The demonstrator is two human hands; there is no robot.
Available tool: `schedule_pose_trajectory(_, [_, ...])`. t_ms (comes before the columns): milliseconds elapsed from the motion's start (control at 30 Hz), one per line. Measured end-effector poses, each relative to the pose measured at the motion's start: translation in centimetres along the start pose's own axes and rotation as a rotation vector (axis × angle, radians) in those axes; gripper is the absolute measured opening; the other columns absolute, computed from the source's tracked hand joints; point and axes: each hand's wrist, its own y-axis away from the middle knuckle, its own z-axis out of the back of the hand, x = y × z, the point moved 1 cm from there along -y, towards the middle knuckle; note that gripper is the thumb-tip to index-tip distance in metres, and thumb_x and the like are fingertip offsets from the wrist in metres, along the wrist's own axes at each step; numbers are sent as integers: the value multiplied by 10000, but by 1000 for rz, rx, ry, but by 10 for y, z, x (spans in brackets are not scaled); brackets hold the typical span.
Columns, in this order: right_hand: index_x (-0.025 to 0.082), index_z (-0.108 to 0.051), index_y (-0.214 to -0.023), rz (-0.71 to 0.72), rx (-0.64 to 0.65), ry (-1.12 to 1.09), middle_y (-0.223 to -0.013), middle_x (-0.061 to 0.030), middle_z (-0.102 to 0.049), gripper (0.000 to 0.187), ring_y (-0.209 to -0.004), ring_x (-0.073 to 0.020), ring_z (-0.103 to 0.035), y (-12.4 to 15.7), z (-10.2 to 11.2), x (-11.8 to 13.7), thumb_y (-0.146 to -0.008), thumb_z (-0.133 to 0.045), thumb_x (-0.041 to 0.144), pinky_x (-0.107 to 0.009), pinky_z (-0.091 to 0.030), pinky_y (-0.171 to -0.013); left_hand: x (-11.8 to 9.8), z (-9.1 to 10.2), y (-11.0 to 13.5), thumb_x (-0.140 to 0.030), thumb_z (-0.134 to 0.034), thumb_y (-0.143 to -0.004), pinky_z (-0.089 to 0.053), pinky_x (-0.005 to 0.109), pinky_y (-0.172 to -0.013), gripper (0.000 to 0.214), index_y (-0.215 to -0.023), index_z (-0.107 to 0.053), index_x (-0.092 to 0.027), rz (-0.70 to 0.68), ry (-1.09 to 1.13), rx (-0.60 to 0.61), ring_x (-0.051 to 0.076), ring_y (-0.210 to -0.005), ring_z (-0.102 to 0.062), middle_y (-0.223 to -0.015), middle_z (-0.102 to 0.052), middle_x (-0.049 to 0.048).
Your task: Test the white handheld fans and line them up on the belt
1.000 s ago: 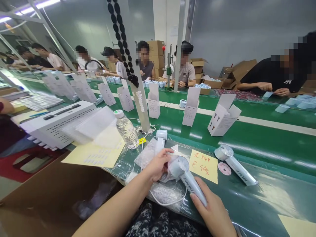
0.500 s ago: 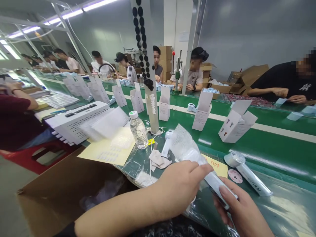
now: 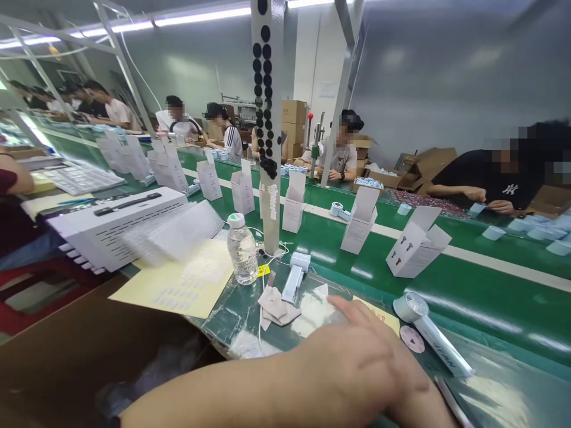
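Note:
My left hand crosses the front of the bench, back towards me; its fingers are hidden. Behind it, my right hand reaches left, fingers stretched out near a patch of white pieces. The right wrist is overlapped by the left hand. A dark, silver-edged object shows at the lower right, mostly hidden; I cannot tell what holds it. Right of the hands lies a handheld fan with a round light-blue head. A smaller white fan-shaped piece and beige cloth scraps lie beyond.
A water bottle stands beside a yellow sheet of stickers. Open white boxes line the green conveyor. A post rises from the bench. A cardboard box is at lower left. Several people work across the belt.
Both hands were on a slim pale device partly in a bubble-wrap sleeve; the sleeve is out of sight. My right hand has moved left behind my left hand. The view has shifted slightly.

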Motion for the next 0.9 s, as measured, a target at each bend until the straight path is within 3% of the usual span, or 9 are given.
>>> schedule_pose_trajectory(67, [273, -669, -980, -13, 170, -32, -921, -9, -700, 288, -844, -200, -690, -18, 7, -4, -807, -493, 124, -313, -571, -768, 0, 4, 6, -115, -428, -923, -507, 275, -725, 234, -1108, -568, -145, -39, -74, 70, 174, -776, -609, -842, -656, 58])
schedule_pose_trajectory(167, [234, -629, -925, -190, 245, 9, -866, -25, -688, 177, -724, -218, -655, -42, 43, -17, -759, -591, 284, -342, -531, -648, 9, 34, 28, -78, -470, -911, -527, 247, -788, 274, -1145, -547, -197, 160, 5, -2, 152, -866, -626, -965, -683, 56])
schedule_pose_trajectory(233, [232, -607, -945, -363, 50, 118, -764, -19, -668, 266, -598, -212, -607, -60, 77, -30, -748, -626, 411, -326, -469, -548, 20, 62, 52, -101, -483, -908, -535, 255, -806, 258, -1104, -567, -246, 333, 11, -122, 147, -888, -635, -970, -686, 33])
schedule_pose_trajectory(333, [218, -612, -920, -535, -502, 374, -705, -43, -638, 337, -601, -233, -582, -93, 120, -50, -743, -680, 496, -335, -427, -569, 47, 101, 98, -243, -526, -880, -540, 281, -744, 118, -962, -611, -233, 715, -139, -402, 165, -788, -638, -860, -674, 20])
schedule_pose_trajectory(400, [173, -624, -1024, -556, -803, 486, -822, -111, -663, 387, -740, -284, -606, -117, 135, -64, -774, -687, 462, -367, -430, -650, 66, 123, 131, -360, -574, -809, -539, 332, -752, 180, -909, -600, -212, 1005, -283, -667, 209, -796, -643, -853, -669, 34])
schedule_pose_trajectory(467, [130, -596, -1177, -558, -916, 511, -959, -167, -675, 437, -862, -317, -614, -139, 136, -78, -837, -634, 401, -388, -432, -717, 83, 138, 162, -413, -545, -779, -532, 376, -771, 260, -935, -579, -207, 1230, -473, -889, 251, -848, -645, -900, -658, 49])
schedule_pose_trajectory(533, [135, -589, -1245, -549, -915, 516, -1029, -171, -685, 415, -907, -317, -623, -157, 130, -90, -889, -557, 346, -391, -439, -763, 98, 145, 189, -417, -482, -784, -525, 427, -817, 301, -979, -561, -203, 1333, -655, -834, 292, -920, -636, -971, -650, 77])
schedule_pose_trajectory(700, [113, -672, -1132, -587, -903, 586, -994, -191, -700, 375, -936, -348, -641, -172, 110, -110, -918, -447, 324, -414, -460, -790, 129, 127, 238, -389, -413, -741, -481, 521, -957, 305, -885, -593, -190, 1268, -789, -435, 369, -1047, -619, -1011, -695, 161])
schedule_pose_trajectory(900, [85, -661, -1148, -652, -789, 737, -998, -224, -673, 420, -931, -368, -639, -177, 103, -118, -930, -423, 355, -416, -465, -727, 141, 115, 259, -367, -309, -842, -487, 517, -959, 522, -1093, -675, -92, 1283, -907, -243, 373, -1059, -623, -1055, -698, 206])
